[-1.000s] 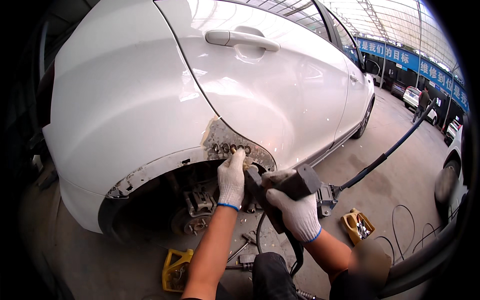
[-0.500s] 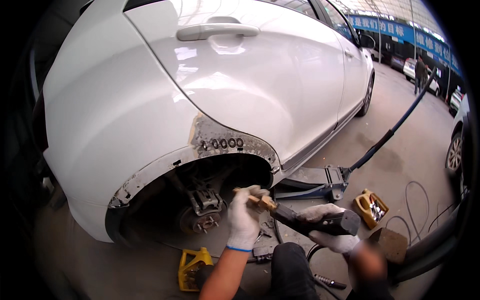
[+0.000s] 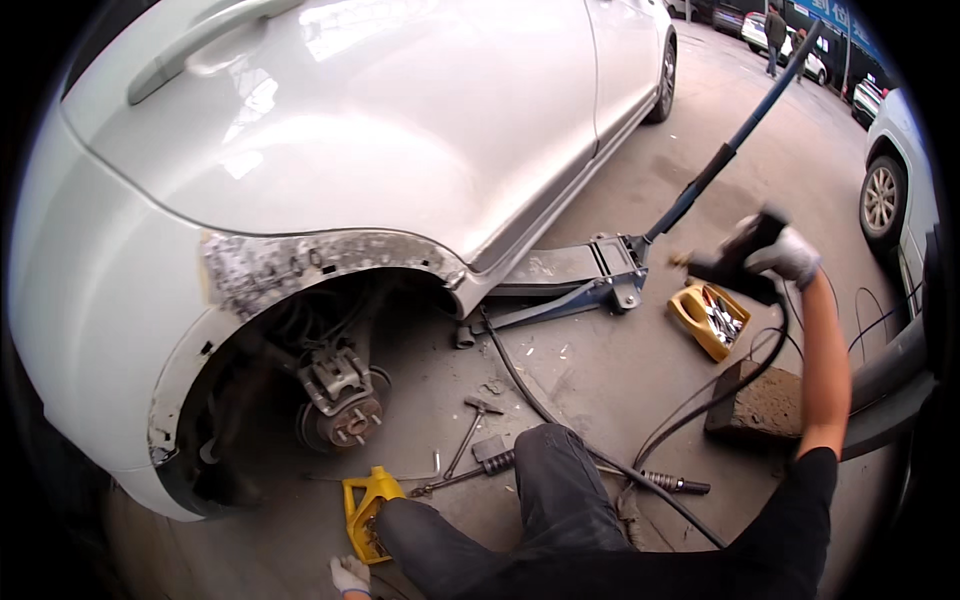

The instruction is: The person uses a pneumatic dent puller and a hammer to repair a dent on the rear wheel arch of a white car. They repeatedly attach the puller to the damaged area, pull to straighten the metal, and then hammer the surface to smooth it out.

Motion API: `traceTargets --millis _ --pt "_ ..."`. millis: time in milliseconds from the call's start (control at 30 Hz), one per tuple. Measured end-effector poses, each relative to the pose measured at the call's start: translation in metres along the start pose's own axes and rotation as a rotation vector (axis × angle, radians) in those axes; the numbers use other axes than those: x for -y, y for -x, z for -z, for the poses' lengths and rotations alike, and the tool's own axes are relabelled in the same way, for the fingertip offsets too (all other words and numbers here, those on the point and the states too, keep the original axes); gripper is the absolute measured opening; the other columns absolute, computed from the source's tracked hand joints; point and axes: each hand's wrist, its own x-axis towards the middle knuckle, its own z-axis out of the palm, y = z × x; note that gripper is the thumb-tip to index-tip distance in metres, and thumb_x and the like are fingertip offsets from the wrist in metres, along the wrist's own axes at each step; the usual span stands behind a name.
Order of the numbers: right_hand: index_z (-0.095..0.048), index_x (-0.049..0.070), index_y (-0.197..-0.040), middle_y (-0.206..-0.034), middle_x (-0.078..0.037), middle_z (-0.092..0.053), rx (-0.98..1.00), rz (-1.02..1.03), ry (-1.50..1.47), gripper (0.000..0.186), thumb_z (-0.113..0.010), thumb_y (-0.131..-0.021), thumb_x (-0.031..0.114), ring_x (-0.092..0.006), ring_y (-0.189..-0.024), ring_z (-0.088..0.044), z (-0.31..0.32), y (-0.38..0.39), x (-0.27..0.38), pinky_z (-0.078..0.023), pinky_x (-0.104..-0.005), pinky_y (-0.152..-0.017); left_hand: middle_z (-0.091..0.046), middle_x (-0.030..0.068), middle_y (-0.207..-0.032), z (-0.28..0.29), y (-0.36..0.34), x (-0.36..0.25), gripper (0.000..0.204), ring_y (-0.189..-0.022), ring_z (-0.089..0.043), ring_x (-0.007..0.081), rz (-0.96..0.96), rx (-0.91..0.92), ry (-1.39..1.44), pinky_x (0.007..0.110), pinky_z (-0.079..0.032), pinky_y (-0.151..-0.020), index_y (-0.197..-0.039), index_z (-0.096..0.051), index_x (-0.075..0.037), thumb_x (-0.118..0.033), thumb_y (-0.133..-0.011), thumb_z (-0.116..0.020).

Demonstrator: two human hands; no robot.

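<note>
Hands, left (image 3: 350,576) beside container (image 3: 380,483); right (image 3: 788,256) gripping tool (image 3: 738,280)

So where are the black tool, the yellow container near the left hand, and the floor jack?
Black tool (image 3: 737,281): head view, on its body.
Yellow container (image 3: 377,487): head view, on its wall.
Floor jack (image 3: 560,265): head view, on its flat top.

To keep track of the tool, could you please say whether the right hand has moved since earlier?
Yes: the right hand, holding the black tool, has moved away from the wheel arch, to the right of the jack.
</note>
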Motion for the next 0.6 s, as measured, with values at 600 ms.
traceTargets --millis 600 --pt "-0.060 -0.001 -0.120 -0.110 -0.021 -0.069 -0.526 -0.007 1.004 0.040 -0.061 -0.086 0.020 -0.0395 -0.102 -0.066 -0.273 -0.045 -0.512 -0.053 -0.0448 -0.091 -0.064 0.0033 -0.085 -0.052 0.113 0.045 0.020 -0.068 -0.057 0.0107 -0.276 -0.137 -0.745 0.027 -0.047 -0.061 -0.105 -0.063 -0.004 -0.022 -0.096 -0.061"
